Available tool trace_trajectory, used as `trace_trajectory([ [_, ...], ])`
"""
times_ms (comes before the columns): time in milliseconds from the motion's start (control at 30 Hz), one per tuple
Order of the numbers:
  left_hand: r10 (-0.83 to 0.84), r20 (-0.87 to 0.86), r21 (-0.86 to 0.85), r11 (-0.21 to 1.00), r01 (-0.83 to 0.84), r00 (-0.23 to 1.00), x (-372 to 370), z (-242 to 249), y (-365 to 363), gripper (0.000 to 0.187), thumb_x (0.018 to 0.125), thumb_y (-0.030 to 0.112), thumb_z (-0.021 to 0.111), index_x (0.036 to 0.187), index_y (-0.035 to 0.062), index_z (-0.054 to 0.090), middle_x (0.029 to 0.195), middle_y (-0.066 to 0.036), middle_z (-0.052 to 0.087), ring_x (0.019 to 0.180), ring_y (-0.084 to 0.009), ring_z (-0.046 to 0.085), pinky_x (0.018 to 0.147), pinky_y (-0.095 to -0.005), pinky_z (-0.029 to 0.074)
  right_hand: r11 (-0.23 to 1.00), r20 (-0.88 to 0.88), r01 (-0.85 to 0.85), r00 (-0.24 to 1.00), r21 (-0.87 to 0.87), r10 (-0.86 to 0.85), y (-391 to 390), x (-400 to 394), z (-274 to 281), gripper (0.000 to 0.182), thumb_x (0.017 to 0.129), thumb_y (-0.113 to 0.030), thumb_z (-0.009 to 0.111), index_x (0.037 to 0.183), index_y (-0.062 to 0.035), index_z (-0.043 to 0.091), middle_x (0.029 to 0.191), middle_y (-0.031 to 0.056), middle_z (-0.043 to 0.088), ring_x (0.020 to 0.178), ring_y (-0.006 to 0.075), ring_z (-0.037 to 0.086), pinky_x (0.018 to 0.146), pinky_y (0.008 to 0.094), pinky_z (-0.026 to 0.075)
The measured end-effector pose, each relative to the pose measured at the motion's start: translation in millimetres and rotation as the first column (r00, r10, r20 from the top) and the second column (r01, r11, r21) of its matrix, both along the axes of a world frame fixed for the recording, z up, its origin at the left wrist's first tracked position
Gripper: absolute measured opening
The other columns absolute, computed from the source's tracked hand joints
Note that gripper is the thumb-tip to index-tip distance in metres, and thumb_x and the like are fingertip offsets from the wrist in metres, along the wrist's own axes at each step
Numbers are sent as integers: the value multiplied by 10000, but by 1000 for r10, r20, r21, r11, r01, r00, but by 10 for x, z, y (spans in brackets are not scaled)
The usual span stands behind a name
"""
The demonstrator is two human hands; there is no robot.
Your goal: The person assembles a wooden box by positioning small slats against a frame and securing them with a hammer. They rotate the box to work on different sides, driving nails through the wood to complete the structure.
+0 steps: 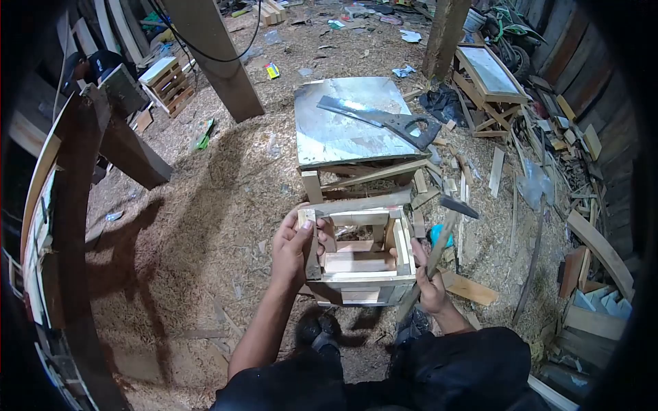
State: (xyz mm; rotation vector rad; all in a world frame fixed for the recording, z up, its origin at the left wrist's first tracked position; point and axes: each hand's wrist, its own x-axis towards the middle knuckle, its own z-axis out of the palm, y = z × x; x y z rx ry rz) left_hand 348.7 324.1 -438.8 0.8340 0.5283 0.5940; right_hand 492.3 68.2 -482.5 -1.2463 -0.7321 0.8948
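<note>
1 frame [367,277] sits between — left fingers [300,238] clamped on 1 strip [307,217], right fingers [422,275] closed round 1 hammer [458,207].

Dark clothing, bare forearms

On my feed, the left hand [295,243] and the right hand [431,293] are both bare, and so are the left forearm [266,325] and the right forearm [455,322]. Slim fingers, short nails as far as I can make out. The trousers [439,366] read as black or very dark navy from here: plain, matte cloth with soft folds, loose over the thighs. Lower down I get dark footwear [322,327] with paler grey-blue patches. It is too dim and small for me to tell its make or fastening.
</note>
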Motion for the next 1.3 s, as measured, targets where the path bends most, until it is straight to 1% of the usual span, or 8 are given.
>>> trace_trajectory([
  [167,-6,-37,-23,1000,5,999,7,20,56,268,982,84,524,1227,-16,485,988,-105,625,738,-139,596,566,-256,488,996,134,-75,989,40,69,-34,-21,53,776,1031,-416,478,1543,62,143,1484,186,426,1420,240,324,1174,377,211],
  [500,-153,-90,-149,979,138,984,248,153,230,214,1006,100,468,1166,-38,505,958,-102,634,708,-145,612,569,-271,542,987,112,67,992,-147,-50,61,132,413,564,1030,-417,499,1415,-10,437,1370,137,522,1229,186,490,1064,349,358],
  [533,-173,-133,-192,970,146,976,292,231,248,211,1009,102,460,1154,-40,514,950,-103,639,694,-151,619,570,-277,554,967,223,161,968,-196,-115,73,157,471,499,1044,-403,479,1378,-32,488,1321,116,553,1181,167,507,1032,341,379],
  [633,-269,-170,-304,929,209,948,439,205,375,234,1020,118,435,1127,-54,552,932,-120,657,699,-183,661,614,-293,596,958,63,143,989,-247,-131,149,309,657,454,1053,-387,467,1347,-46,527,1274,94,573,1160,160,515,1015,334,392],
  [867,-232,-339,-375,922,95,912,736,18,512,254,1024,158,437,1140,-32,561,1021,-137,659,770,-205,684,690,-321,613,927,26,88,996,-364,-85,409,624,759,481,1050,-422,464,1339,-47,544,1203,91,611,1119,156,553,980,324,443],
  [1067,-238,-343,-359,927,107,909,883,-18,567,269,1012,121,457,1160,-87,540,1002,-165,656,812,-204,684,696,-279,623,912,15,81,997,-402,-82,498,771,709,482,1052,-419,461,1349,-48,540,1212,94,609,1135,155,544,994,328,434],
  [1200,-285,-313,-348,922,170,906,925,-40,523,243,1033,156,431,1104,-16,587,945,-105,667,748,-168,674,672,-290,598,910,66,118,993,-397,-100,412,780,693,466,1056,-401,460,1356,-53,537,1215,77,605,1140,146,532,999,321,423],
  [1300,-283,-296,-332,926,179,912,984,2,499,246,1035,156,428,1103,-20,586,947,-111,665,743,-166,671,668,-282,595,920,-56,139,984,-366,-171,362,747,708,450,1057,-385,466,1357,-57,538,1235,66,596,1153,141,519,1013,317,407],
])
